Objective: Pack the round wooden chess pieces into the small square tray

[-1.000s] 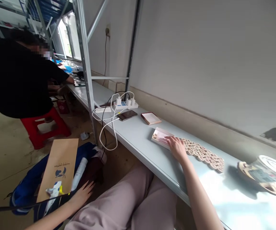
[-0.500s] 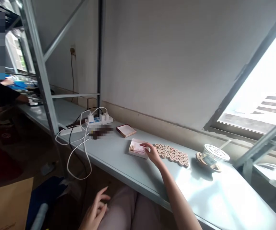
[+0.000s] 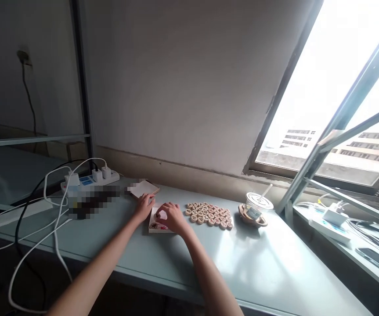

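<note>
An open shallow box (image 3: 152, 231) with a printed pink-and-white inside sits on the table. My left hand (image 3: 144, 207) is at the box's left rim, fingers bent against its upper left corner. Over the middle of the box curls my right hand (image 3: 172, 217), its thumb and fingertips closed around a round wooden Chinese chess piece (image 3: 158, 215). Part of that piece is covered by the fingers. Just right of the box, rows of Chinese chess pieces (image 3: 211, 215) lie flat, with carved characters facing up. Behind my left hand rests the box lid (image 3: 142, 189).
On the left stands a power strip (image 3: 88, 181) with plugs and loose white cables (image 3: 57, 219) hanging over the edge. A lidded plastic cup (image 3: 255, 208) with a straw sits in a wooden holder at right. Metal frame posts (image 3: 311, 162) rise at the window.
My left hand has come up from beside my lap to the box. My right hand remains over the box. The view has turned right, so the other person is out of sight.
</note>
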A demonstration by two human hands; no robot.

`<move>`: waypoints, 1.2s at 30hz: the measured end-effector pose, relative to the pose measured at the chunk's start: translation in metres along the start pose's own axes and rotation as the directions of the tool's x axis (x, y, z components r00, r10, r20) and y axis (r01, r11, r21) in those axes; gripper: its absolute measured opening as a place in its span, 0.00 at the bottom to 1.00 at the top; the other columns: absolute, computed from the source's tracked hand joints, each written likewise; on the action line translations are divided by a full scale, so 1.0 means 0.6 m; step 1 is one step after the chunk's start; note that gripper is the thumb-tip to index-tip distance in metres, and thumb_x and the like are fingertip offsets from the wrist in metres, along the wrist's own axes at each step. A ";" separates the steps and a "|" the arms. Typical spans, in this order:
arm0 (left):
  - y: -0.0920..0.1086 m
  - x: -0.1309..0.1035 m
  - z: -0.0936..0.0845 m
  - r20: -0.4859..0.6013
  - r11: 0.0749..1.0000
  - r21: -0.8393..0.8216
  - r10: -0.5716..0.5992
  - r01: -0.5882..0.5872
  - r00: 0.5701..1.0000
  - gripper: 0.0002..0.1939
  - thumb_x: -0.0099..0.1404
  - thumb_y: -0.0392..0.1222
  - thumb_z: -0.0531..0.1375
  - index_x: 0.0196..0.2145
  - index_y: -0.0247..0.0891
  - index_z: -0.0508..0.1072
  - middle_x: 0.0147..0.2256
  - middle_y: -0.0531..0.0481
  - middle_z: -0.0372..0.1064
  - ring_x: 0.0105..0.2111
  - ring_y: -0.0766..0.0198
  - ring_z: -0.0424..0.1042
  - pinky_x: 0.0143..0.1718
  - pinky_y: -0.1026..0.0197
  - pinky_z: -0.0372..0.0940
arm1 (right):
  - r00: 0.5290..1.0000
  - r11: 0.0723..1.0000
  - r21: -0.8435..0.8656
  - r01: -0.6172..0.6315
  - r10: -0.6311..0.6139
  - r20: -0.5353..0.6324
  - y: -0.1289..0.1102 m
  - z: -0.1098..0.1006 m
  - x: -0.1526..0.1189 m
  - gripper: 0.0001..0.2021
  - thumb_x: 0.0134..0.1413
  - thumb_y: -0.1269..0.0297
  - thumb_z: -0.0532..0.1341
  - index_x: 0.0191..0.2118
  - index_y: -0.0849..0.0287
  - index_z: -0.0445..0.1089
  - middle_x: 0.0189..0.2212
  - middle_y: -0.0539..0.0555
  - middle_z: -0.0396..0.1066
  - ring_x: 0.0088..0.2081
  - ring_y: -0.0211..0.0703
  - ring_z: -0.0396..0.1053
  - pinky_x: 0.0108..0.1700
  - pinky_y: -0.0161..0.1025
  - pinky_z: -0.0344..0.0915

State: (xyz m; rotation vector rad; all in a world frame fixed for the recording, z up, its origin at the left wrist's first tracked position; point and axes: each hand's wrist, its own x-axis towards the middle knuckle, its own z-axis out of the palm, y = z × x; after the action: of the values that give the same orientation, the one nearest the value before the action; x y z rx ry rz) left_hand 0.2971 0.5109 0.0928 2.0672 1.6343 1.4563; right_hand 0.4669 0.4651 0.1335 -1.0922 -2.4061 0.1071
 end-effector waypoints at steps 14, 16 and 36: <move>-0.027 -0.029 0.007 0.111 0.998 0.053 -0.037 0.031 0.993 0.11 0.58 0.42 0.53 0.37 0.37 0.69 0.35 0.47 0.64 0.37 0.60 0.66 0.44 0.56 0.62 | 0.919 0.923 -0.112 -0.369 0.380 0.109 0.108 -0.087 -0.067 0.16 0.43 0.56 0.63 0.41 0.48 0.69 0.41 0.53 0.62 0.45 0.48 0.57 0.48 0.45 0.53; -0.023 -0.029 0.004 0.164 0.999 0.049 -0.029 0.022 0.986 0.11 0.59 0.42 0.50 0.35 0.36 0.68 0.33 0.48 0.66 0.35 0.61 0.66 0.42 0.57 0.62 | 0.942 0.938 -0.136 -0.319 0.330 0.060 0.105 -0.078 -0.062 0.17 0.44 0.57 0.63 0.44 0.45 0.68 0.43 0.53 0.61 0.46 0.49 0.56 0.49 0.48 0.51; 0.005 -0.027 -0.006 0.247 0.998 0.057 -0.022 0.008 0.969 0.13 0.59 0.39 0.49 0.36 0.36 0.71 0.37 0.46 0.72 0.39 0.58 0.70 0.42 0.58 0.62 | 0.970 0.972 0.231 0.033 -0.087 0.228 -0.008 0.001 -0.018 0.08 0.48 0.64 0.62 0.37 0.54 0.71 0.33 0.50 0.71 0.34 0.40 0.66 0.35 0.34 0.59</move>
State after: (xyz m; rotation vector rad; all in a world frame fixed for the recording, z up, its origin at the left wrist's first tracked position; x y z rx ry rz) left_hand 0.2972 0.4949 0.0871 2.1583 1.6031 1.1062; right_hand 0.4693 0.4537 0.1301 -0.9453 -2.5559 0.5054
